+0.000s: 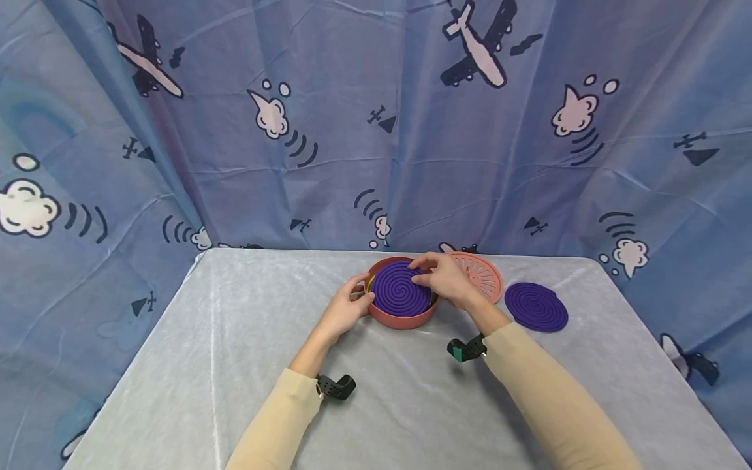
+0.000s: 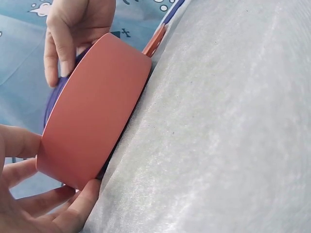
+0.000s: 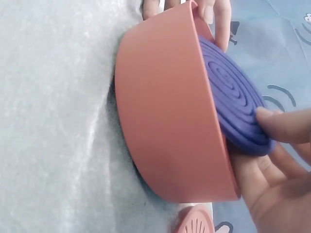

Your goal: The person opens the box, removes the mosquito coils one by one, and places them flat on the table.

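Note:
A round coral-coloured box (image 1: pixel 402 322) stands open on the table towards the back. My left hand (image 1: pixel 343 308) holds its left side, thumb and fingers spread along the rim and wall. In the right wrist view, my right hand (image 3: pixel 279 167) pinches the edge of a purple mosquito coil (image 3: pixel 228 90), thumb on top and fingers beneath. The coil tilts at the box mouth, its far side inside the rim and its near edge raised out. From the head view, the coil (image 1: pixel 402 289) covers most of the opening, and a bit of yellow shows inside at the left.
A coral slotted lid (image 1: pixel 483 277) lies right behind my right hand. Farther right, a second purple mosquito coil (image 1: pixel 536 307) lies flat on the pale tablecloth (image 1: pixel 264 352). A blue printed curtain (image 1: pixel 352 130) hangs along the table's back edge.

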A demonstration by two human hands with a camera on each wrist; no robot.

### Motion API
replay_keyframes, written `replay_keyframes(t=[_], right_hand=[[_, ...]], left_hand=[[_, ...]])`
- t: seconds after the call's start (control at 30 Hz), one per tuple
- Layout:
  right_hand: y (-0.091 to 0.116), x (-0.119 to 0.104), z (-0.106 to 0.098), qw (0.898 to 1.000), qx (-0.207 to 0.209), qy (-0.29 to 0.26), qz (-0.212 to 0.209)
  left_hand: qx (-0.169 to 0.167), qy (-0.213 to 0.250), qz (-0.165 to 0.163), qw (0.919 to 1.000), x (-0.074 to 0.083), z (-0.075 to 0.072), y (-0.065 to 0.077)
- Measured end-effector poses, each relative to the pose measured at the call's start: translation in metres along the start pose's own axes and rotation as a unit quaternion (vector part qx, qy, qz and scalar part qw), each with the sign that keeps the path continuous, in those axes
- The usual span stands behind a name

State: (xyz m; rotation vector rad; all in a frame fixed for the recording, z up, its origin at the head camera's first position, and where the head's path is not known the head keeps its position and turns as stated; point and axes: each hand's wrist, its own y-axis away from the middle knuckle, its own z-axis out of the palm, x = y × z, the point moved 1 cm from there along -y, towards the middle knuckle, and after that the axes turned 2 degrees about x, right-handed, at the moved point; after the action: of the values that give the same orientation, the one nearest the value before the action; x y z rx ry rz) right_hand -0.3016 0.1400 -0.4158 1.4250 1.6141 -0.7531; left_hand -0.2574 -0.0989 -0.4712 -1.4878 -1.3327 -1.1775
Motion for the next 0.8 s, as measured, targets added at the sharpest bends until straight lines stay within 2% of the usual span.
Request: replay_keyframes(t=[0.13,0.37,0.8], right_hand=[[0.004,-0.002,-0.004,1.0,0.006,-0.013,-0.021],[0.018,-0.012,-0.019,0.998,0.027,-0.001,-0.064],[0.049,-0.004,-0.055,0.998,0.033,-0.001,-0.054]], left_hand=[[0.0,-0.002,-0.001,1.0,0.001,0.0,0.001],[-0.002,0.009,0.001,1.0,0.0,0.001,0.001],[0.0,0.002,0.007,1.0,-0.002,0.001,0.0]])
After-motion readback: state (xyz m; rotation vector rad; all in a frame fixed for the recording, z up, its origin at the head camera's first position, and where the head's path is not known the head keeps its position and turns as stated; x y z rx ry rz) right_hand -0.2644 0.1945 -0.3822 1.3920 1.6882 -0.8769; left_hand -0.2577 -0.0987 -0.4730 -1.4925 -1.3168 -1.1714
